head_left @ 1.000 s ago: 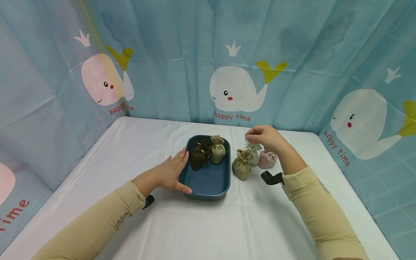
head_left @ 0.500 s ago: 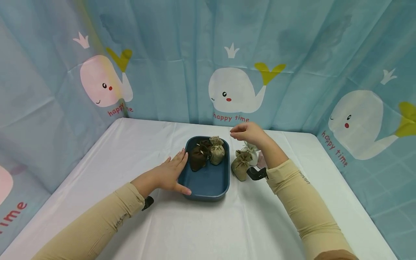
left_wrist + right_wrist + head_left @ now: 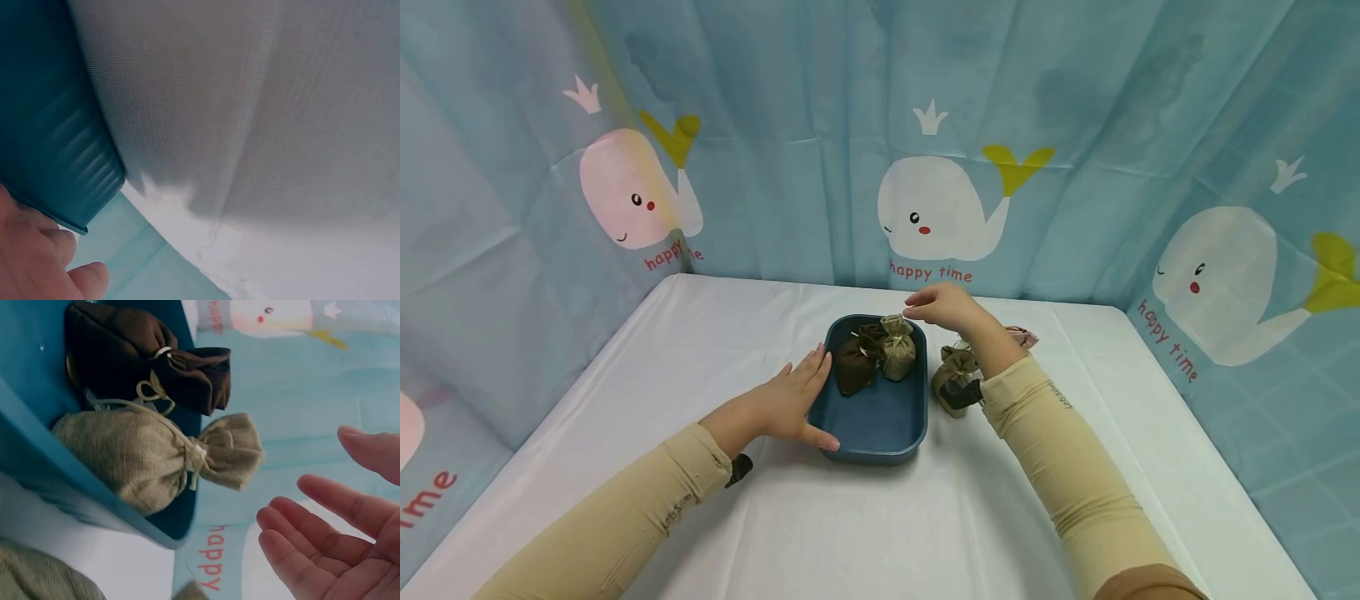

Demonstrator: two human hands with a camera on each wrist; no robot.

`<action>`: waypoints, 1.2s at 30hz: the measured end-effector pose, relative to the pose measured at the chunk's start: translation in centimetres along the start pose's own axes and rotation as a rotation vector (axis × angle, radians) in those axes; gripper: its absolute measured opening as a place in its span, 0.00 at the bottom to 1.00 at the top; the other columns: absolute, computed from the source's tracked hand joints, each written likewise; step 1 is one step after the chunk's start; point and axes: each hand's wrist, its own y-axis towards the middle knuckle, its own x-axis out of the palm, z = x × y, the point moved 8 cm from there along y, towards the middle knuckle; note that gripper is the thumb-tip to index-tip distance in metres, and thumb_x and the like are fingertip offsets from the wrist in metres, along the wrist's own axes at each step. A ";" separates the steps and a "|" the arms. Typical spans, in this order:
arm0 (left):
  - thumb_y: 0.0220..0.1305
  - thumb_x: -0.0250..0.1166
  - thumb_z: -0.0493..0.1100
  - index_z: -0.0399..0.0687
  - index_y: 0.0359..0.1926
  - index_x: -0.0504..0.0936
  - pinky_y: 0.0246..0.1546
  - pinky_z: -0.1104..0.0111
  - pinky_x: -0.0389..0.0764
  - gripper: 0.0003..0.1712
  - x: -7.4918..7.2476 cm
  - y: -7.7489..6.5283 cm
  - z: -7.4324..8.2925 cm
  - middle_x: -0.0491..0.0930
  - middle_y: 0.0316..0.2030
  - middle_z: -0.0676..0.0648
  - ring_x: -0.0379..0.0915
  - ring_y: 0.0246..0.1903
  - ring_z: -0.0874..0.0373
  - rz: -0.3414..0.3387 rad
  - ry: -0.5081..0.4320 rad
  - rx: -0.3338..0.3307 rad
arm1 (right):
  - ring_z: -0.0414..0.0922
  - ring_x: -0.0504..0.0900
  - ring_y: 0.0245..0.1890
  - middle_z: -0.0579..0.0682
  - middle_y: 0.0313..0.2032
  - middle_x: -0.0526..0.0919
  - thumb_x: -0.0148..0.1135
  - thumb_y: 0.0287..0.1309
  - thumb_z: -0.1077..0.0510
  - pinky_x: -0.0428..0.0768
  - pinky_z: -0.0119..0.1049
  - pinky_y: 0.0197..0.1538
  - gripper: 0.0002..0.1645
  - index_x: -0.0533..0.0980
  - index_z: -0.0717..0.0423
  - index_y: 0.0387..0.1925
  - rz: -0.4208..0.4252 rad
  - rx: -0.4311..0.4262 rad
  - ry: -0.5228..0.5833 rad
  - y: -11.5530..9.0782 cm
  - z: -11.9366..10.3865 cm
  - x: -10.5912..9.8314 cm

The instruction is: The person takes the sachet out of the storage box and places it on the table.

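Right wrist view, tan pouch [image 3: 125,456] in tray [image 3: 69,484], near right hand [image 3: 337,540]

White cloth [image 3: 880,533] lies below the left hand [image 3: 786,402] and right hand [image 3: 946,307]. Beyond them hangs a blue curtain [image 3: 797,200]. It shows a whale [image 3: 932,208], crown [image 3: 930,125] and red lettering [image 3: 913,272] behind the right hand, with a second whale [image 3: 1221,279] farther to that hand's right.

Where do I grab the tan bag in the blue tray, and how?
Pinch the tan bag at its tied neck, probably from above: it narrows there under the upright, flared top, while a dark brown bag crowds its left and the tray wall its right.
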 end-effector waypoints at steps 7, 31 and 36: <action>0.34 0.54 0.83 0.39 0.70 0.30 0.64 0.46 0.42 0.77 0.1 0.1 -0.2 0.26 0.70 0.40 0.26 0.69 0.47 -0.006 -0.002 -0.005 | 0.50 0.75 0.52 0.53 0.54 0.75 0.59 0.59 0.51 0.73 0.42 0.54 0.23 0.74 0.55 0.55 -0.020 -0.014 0.011 0.6 -0.2 1.1; 0.35 0.54 0.83 0.40 0.70 0.30 0.64 0.46 0.43 0.76 0.2 0.1 -0.2 0.25 0.70 0.41 0.23 0.69 0.50 -0.004 -0.002 -0.004 | 0.50 0.80 0.44 0.58 0.46 0.79 0.61 0.57 0.61 0.79 0.36 0.43 0.18 0.76 0.62 0.49 -0.003 0.092 0.017 1.9 1.1 2.7; 0.36 0.55 0.82 0.40 0.70 0.30 0.64 0.47 0.43 0.76 0.1 0.0 -0.2 0.25 0.70 0.41 0.24 0.69 0.50 -0.001 -0.006 -0.001 | 0.51 0.81 0.38 0.59 0.37 0.82 0.60 0.57 0.61 0.79 0.40 0.43 0.11 0.79 0.65 0.39 0.017 0.097 0.011 1.7 1.0 2.7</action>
